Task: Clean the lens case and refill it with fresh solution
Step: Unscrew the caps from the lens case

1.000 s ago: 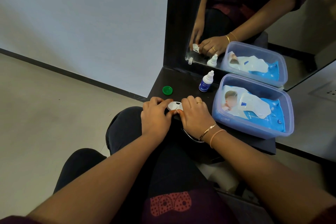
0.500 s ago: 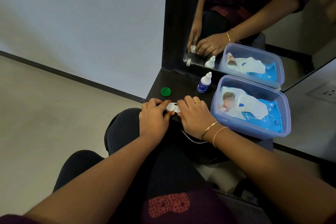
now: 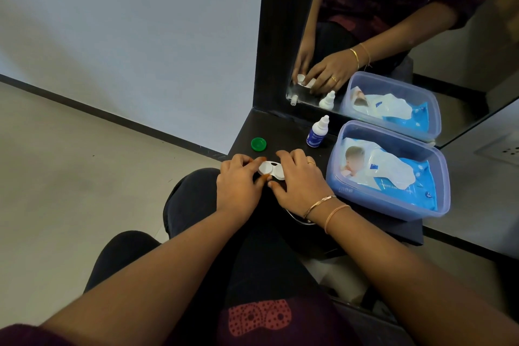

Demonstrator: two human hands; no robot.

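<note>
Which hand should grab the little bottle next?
Probably the right hand. Both hands hold the lens case, but the bottle stands just beyond the right one, farther from the left hand.

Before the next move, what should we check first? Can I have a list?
1. Lens case gripped by left hand and right hand: ok.
2. Green cap off, lying on the shelf: ok.
3. White cap unscrewed: cannot tell, fingers cover its edge.
4. Solution bottle upright and close by: ok.
5. Wipes pack in the box beside the right hand: ok.
</note>
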